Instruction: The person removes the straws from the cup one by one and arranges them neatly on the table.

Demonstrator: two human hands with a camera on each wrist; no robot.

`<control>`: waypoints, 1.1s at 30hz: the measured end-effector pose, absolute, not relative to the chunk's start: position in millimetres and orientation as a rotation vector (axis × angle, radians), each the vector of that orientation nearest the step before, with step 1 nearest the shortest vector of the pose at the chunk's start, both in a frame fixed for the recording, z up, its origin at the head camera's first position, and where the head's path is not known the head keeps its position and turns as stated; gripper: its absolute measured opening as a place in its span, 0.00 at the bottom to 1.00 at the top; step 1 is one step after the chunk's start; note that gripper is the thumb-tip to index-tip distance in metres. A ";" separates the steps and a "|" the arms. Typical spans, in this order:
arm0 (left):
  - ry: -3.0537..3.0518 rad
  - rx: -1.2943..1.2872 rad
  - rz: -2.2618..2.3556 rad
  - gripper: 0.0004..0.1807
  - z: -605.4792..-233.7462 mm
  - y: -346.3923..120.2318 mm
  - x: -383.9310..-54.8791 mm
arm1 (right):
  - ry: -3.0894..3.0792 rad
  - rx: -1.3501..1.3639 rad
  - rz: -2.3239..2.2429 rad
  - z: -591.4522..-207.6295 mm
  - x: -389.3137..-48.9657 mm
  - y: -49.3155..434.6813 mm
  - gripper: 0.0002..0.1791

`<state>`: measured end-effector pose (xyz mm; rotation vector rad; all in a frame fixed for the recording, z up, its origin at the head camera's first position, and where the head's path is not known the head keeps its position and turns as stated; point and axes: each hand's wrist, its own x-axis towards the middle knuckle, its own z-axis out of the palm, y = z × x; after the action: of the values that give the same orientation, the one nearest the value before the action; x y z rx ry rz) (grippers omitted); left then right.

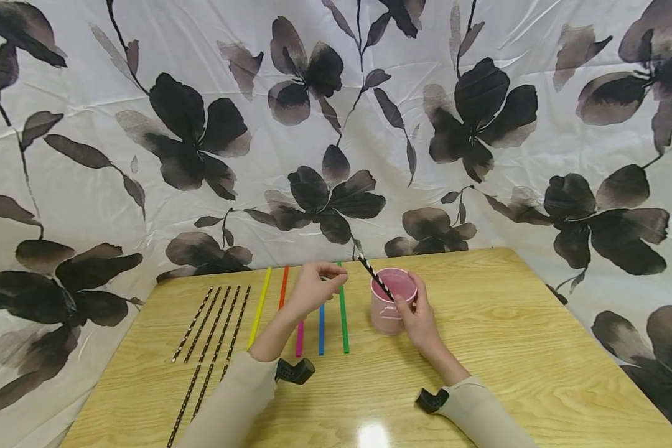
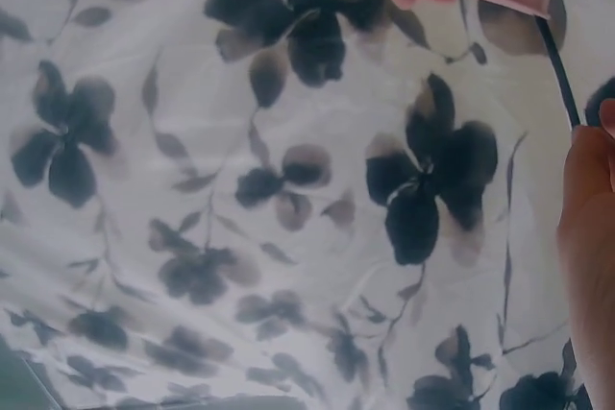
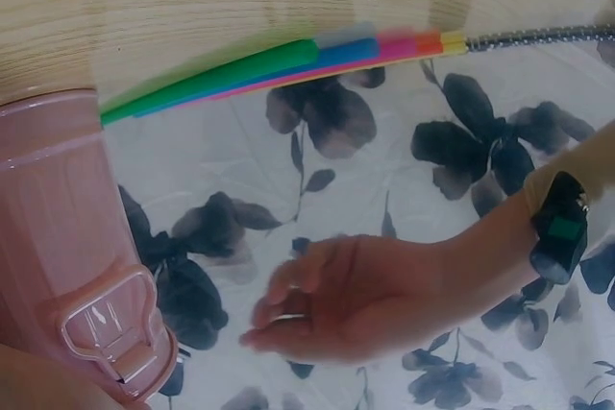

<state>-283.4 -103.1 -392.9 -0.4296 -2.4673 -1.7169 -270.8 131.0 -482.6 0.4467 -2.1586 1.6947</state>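
A pink bucket [image 1: 388, 317] with a small wire handle [image 3: 110, 328] stands at the middle right of the table. My right hand [image 1: 420, 317] grips its right side, fingers behind the rim and thumb at the front. A black-and-white striped straw [image 1: 371, 270] leans in the bucket, its upper end tilted to the left; its lower end is hidden inside. My left hand [image 1: 316, 289] hovers left of the bucket, over the coloured straws, with fingers loosely bent and nothing between them. In the left wrist view the straw [image 2: 560, 74] overlaps the left fingertips.
Yellow [image 1: 259, 305], red [image 1: 283, 286], pink [image 1: 299, 339], blue [image 1: 322, 330] and green straws [image 1: 344, 317] lie side by side. Several dark patterned straws [image 1: 218, 323] lie in rows on the left of the wooden table [image 1: 537, 348]. A floral cloth [image 1: 369, 137] hangs behind.
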 end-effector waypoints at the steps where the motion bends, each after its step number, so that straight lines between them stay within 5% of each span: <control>1: -2.463 -0.416 -1.726 0.08 -395.6 -99.8 -285.1 | -2.156 0.452 1.704 -479.5 -268.4 130.5 0.31; 33: -2.078 -0.102 -1.900 0.09 -431.9 -31.8 -307.0 | -2.152 0.471 1.695 -478.0 -265.6 130.4 0.32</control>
<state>-307.0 -31.8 -431.9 -0.1015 -2.0784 -1.8998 -265.6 130.4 -478.0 0.4713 -2.1524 1.6954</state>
